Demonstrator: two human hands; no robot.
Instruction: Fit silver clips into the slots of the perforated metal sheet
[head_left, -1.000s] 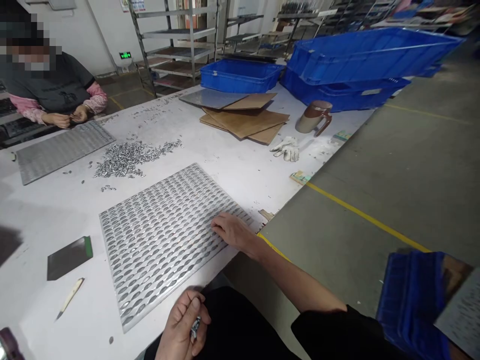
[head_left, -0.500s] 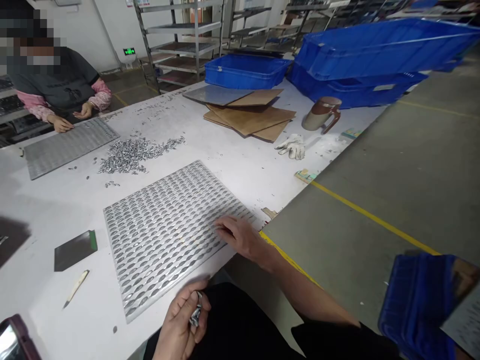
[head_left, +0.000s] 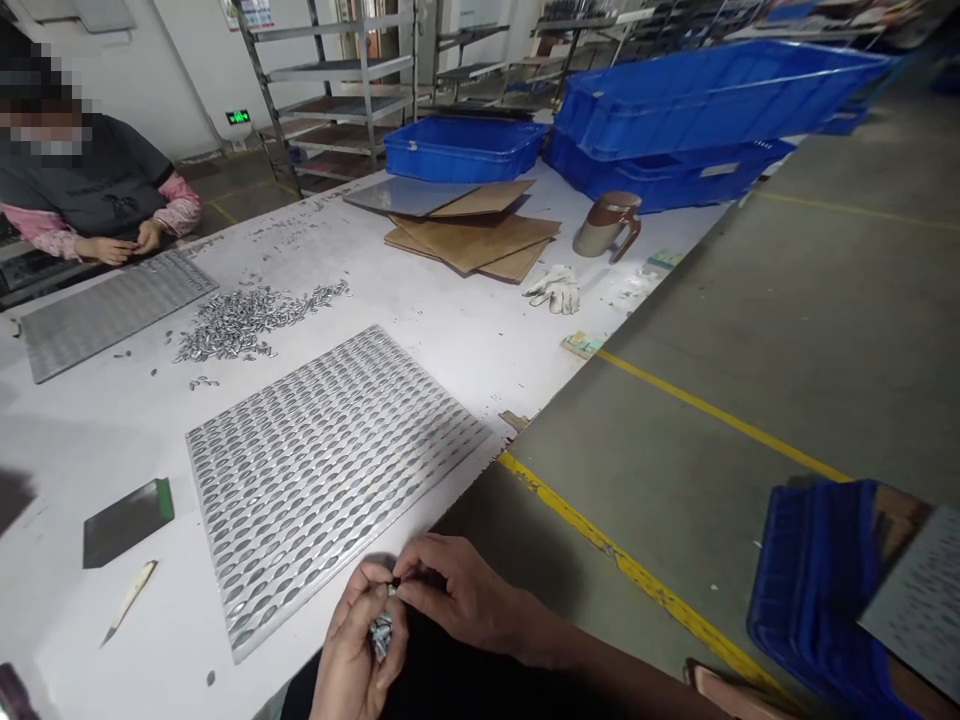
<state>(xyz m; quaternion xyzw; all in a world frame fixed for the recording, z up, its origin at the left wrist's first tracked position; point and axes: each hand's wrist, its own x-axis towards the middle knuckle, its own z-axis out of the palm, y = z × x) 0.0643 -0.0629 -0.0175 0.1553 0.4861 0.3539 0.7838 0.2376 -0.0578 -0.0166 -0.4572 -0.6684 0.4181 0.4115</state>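
Observation:
My left hand [head_left: 358, 640] is closed around several small shiny metal pieces [head_left: 380, 635], low in front of my body at the table edge. My right hand [head_left: 469, 595] meets it there, thumb and forefinger pinched together at the left fingertips; what lies between them is too small to make out. Just beyond both hands, a flat metal plate [head_left: 330, 470] with rows of leaf-shaped hollows lies on the white table [head_left: 442, 330]. Dark pieces appear to fill many hollows. Farther off is a loose pile of the same small metal pieces [head_left: 232, 325].
Left on the table are a dark flat plate [head_left: 124, 525] with a green edge and a pale-handled knife [head_left: 131, 600]. A co-worker [head_left: 97, 200] sits at another plate [head_left: 112, 310]. Cardboard sheets [head_left: 480, 240], a mug [head_left: 607, 225], a glove [head_left: 556, 290] and blue crates [head_left: 675, 110] lie farther back.
My right hand has left the plate's right-hand corner and come back to my left hand, fingertips meeting it. The view has turned slightly right. The co-worker's hands have come together.

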